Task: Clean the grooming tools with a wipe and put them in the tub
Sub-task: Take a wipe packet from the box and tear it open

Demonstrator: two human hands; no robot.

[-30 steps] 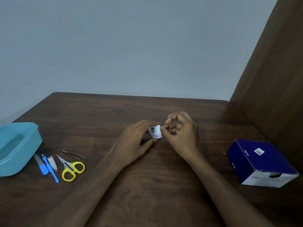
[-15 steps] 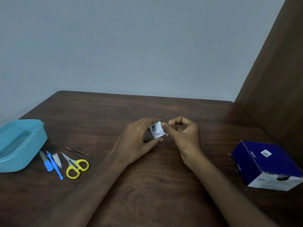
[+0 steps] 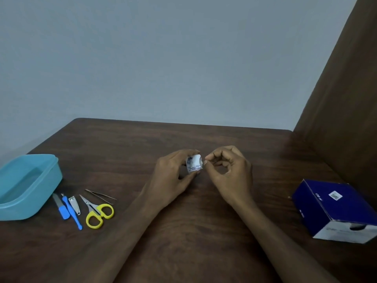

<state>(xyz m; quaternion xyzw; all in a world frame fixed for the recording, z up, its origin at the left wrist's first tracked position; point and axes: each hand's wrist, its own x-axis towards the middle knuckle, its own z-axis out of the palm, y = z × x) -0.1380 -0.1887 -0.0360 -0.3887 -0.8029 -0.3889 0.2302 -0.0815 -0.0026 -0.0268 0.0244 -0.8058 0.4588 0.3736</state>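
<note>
- At table centre: left hand [image 3: 173, 176] pinches a small white wipe sachet [image 3: 194, 165] between thumb and fingers, held just above the table [image 3: 204, 242]. Right hand [image 3: 230, 172] sits just beside it, thumb and forefinger closed at the sachet's torn-looking right edge; whether it grips the foil or a strip of it, cannot tell.
- At front left: 5 tools lie in a row, untouched — nail file [image 3: 60, 207], blue stick tool [image 3: 71, 211], nail clipper [image 3: 74, 204], yellow-handled scissors [image 3: 95, 212], tweezers [image 3: 101, 196]. The blue tub [image 3: 30, 186] is just beside them, open; nothing visible inside.
- Blue box [image 3: 336, 209] at right, well apart from the hands.
- Risk 1: foil is small and slick; an uneven tear could slip from the left pinch and drop the sachet.
- Risk 2: tearing too deep could rip the folded wipe inside.
- Risk 3: the wipe looks small for 5 tools; may dry or soil early.
- Risk 4: scissor and tweezer tips could snag the wipe or prick a finger.
</note>
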